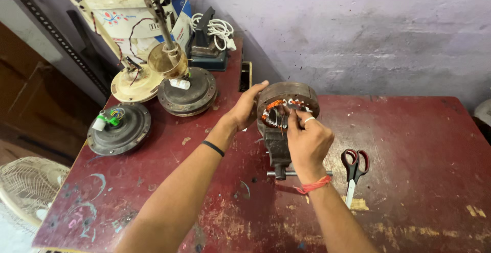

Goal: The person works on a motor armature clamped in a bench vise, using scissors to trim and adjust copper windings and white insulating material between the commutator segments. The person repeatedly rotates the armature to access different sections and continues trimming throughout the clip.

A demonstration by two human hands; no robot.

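Orange and white windings are seen in the grey-brown stator (287, 99), red-handled scissors (354, 171) on the scratched maroon tabletop (409, 145).

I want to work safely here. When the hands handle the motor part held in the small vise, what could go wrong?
1. The right hand pinches thin wires in the copper windings of the round stator; a hard pull might break them.
2. The left hand only steadies the stator's rim above the vise; it might tilt or slip.
3. The scissors lie close to the right wrist and could be knocked.
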